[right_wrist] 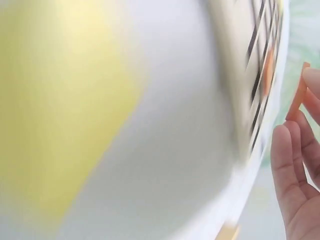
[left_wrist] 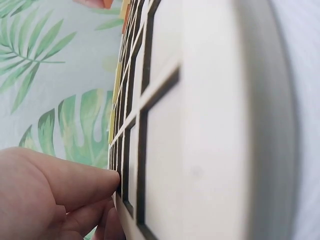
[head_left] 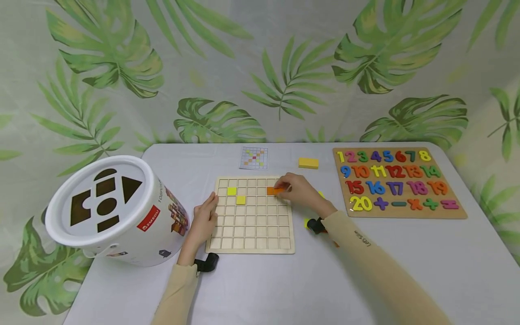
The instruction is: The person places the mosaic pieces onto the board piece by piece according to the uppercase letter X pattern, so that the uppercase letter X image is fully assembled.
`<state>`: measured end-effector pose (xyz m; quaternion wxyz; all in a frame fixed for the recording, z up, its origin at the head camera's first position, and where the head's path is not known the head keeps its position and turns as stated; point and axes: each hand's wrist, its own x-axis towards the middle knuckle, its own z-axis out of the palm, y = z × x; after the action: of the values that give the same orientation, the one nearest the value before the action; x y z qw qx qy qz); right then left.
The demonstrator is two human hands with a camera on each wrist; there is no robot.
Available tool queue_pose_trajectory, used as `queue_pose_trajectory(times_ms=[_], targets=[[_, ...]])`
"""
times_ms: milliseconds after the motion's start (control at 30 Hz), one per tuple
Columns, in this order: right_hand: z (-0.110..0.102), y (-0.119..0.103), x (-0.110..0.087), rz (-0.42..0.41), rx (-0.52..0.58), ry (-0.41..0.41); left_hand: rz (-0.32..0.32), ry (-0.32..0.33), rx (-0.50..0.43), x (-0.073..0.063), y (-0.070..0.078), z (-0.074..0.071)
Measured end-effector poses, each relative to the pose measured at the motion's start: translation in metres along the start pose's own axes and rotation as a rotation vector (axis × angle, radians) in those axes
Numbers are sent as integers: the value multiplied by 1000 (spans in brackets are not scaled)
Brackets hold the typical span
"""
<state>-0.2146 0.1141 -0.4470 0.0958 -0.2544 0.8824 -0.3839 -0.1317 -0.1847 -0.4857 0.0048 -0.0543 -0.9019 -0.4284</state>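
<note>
A wooden grid board lies flat on the table, with a yellow tile and a second yellow tile in its upper left squares. My left hand rests at the board's left edge, and a fingertip presses on the grid in the left wrist view. Over the board's upper right, my right hand pinches an orange tile between thumb and fingers. Another orange tile lies on the board just left of those fingertips.
Behind the board are a card with a coloured grid pattern and a yellow block. A number board lies at the right. To the left stands a white lidded bucket. Loose yellow pieces lie partly under my right wrist.
</note>
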Motion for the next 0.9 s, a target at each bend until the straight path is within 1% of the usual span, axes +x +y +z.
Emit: queue_pose_trajectory(times_ms=[133,267,333,533,767,833,900], targets=[[19,-14,11,-41,1,-58,-3,-1,-1,0,0,0],[33,-24,18,-43,-58,-77,-5,2,-6,-1,1,0],[36,-27,20,-29,-90,-80,-7,3,-8,-1,1,0],[44,-27,23,-12,-165,-77,-8,0,4,0,-1,0],[46,-29,24,-38,-192,-78,4,10,-2,-1,0,-1],[44,-29,22,-41,-188,-77,6,7,-2,-1,0,0],[40,-29,19,-39,-153,-70,6,4,-3,-1,0,0]])
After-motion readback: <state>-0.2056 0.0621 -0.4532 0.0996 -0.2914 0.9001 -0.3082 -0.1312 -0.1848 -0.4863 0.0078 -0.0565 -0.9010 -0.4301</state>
